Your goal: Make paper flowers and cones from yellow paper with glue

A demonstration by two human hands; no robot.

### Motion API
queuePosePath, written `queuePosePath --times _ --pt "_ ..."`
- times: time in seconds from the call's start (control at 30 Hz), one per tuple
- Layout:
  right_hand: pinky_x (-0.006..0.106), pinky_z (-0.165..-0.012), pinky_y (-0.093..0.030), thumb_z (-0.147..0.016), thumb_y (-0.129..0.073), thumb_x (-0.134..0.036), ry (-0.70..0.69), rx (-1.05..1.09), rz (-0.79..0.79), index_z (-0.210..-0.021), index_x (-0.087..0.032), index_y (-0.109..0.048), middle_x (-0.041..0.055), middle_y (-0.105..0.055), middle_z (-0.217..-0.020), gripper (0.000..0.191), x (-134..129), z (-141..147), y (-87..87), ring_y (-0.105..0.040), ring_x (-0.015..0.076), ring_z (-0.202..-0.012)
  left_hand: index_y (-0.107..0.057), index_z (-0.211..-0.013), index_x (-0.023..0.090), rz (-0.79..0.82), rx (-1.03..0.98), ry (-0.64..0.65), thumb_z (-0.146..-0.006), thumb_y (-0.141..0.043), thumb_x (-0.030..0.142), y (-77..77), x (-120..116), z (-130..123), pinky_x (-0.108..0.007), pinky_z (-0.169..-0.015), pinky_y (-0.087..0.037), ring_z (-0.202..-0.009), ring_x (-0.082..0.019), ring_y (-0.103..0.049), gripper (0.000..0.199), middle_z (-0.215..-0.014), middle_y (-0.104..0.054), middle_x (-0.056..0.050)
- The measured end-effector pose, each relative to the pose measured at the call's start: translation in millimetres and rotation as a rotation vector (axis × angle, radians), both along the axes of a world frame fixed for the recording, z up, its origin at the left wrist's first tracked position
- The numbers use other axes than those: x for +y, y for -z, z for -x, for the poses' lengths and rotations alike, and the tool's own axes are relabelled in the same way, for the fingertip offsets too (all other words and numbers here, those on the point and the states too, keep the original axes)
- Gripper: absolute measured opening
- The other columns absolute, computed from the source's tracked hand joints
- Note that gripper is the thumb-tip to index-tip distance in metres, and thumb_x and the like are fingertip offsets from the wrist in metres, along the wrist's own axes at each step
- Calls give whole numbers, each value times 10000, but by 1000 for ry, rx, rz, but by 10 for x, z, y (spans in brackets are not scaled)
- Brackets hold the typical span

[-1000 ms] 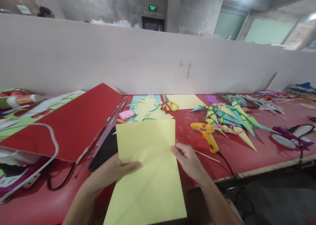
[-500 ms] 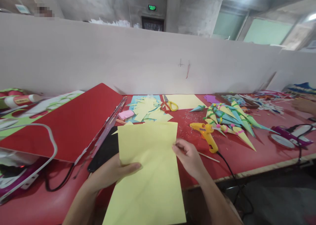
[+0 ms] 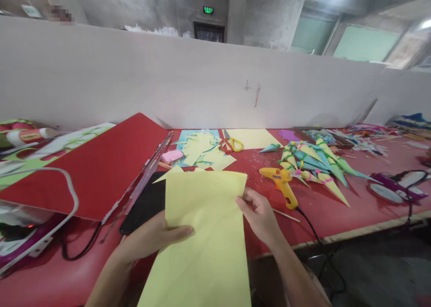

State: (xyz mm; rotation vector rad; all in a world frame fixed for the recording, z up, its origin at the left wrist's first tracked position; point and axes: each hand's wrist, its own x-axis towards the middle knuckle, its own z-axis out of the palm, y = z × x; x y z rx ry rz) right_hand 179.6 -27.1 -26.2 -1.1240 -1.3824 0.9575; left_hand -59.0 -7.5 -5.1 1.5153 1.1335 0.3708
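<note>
A large sheet of yellow paper point(image 3: 205, 253) is held up in front of me, over the table's near edge. My left hand point(image 3: 168, 230) grips its left side, thumb on the face turned to me and the other fingers hidden behind. At the upper right edge my right hand point(image 3: 257, 212) pinches the sheet between thumb and fingers. Behind the paper lie yellow paper scraps point(image 3: 202, 147) on a light blue sheet, next to scissors point(image 3: 232, 143) with red and yellow handles. A yellow glue gun point(image 3: 281, 181) rests right of my right hand.
Several yellow and blue paper cones point(image 3: 313, 159) are piled at the right. A red board point(image 3: 101, 172) leans at the left beside a white cable point(image 3: 72, 190). A black flat object point(image 3: 144, 203) lies behind my left hand. A pale wall point(image 3: 202, 82) bounds the red table.
The sheet's top edge has shifted slightly right and down, with both hands still on it. At the far right, another person's hand has gone out of view.
</note>
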Motion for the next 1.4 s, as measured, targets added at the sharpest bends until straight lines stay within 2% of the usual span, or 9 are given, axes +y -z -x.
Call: queuePosePath --times 0.13,0.27,0.37,0.6,0.77,0.9,1.07,1.27,1.4 --pt "261 -652 -445 -806 -502 -383 -33 72 10 -740 -183 -540 19 -556 -675 214 -17 2 -35 -538 160 -666 -431 -1267 184 39 2 25 -718 -600 456 1 -1 1 -340 -758 -504 -984 -278 -592 636 -1076 -655 -73" --pt "208 -453 -285 -834 -439 -417 119 -105 -44 -547 -203 -339 -56 -321 -492 372 -20 -16 -9 -344 88 -471 -410 -1291 202 35 -9 40 -722 -597 456 -7 -12 -9 -339 -816 -484 -1053 -274 -560 651 -1147 -624 -66" --pt "218 -431 -198 -857 -386 -431 167 -149 -64 -541 -209 -247 -68 -224 -489 411 -7 -26 26 -254 76 -455 -386 -1309 202 20 -3 50 -719 -598 455 -7 -15 -10 -332 -821 -482 -1056 -268 -560 675 -1167 -613 -69" --pt "206 -507 -336 -825 -463 -379 69 -41 -52 -669 -194 -441 -30 -438 -591 242 11 -28 6 -423 107 -550 -410 -1286 187 15 35 89 -736 -566 456 -35 -12 -28 -343 -830 -481 -1034 -262 -574 632 -1153 -620 -72" --pt "207 -428 -233 -853 -400 -385 236 -131 -83 -560 -210 -319 -73 -268 -470 350 -21 -32 -9 -292 82 -439 -436 -1265 194 25 24 86 -711 -585 467 -28 -15 -34 -343 -829 -482 -1038 -266 -573 636 -1126 -636 -65" --pt "205 -402 -243 -860 -367 -429 182 -89 -7 -537 -216 -300 -82 -276 -413 393 -17 -31 20 -303 77 -382 -494 -1220 192 58 49 92 -703 -594 447 -41 -21 -39 -324 -799 -494 -987 -260 -600 585 -1065 -666 -54" --pt "206 -436 -259 -807 -470 -429 101 -62 -32 -585 -210 -338 -65 -333 -519 338 6 -23 18 -327 83 -468 -552 -1159 186 50 53 57 -689 -614 435 -66 -33 -41 -319 -761 -508 -925 -257 -622 535 -1002 -689 -44" --pt "222 -455 -235 -849 -384 -429 198 -112 -68 -561 -206 -313 -66 -272 -506 371 -21 -1 0 -290 82 -475 -642 -1005 170 62 7 37 -706 -591 499 -52 -9 -49 -310 -712 -518 -844 -245 -645 448 -922 -709 -49" --pt "221 -468 -257 -844 -388 -446 137 -89 -37 -558 -199 -337 -60 -306 -517 381 -24 26 26 -314 84 -489 -603 -1064 175 -18 -36 -159 -669 -609 541 -69 -25 -100 -316 -690 -528 -849 -251 -643 539 -937 -704 -60"
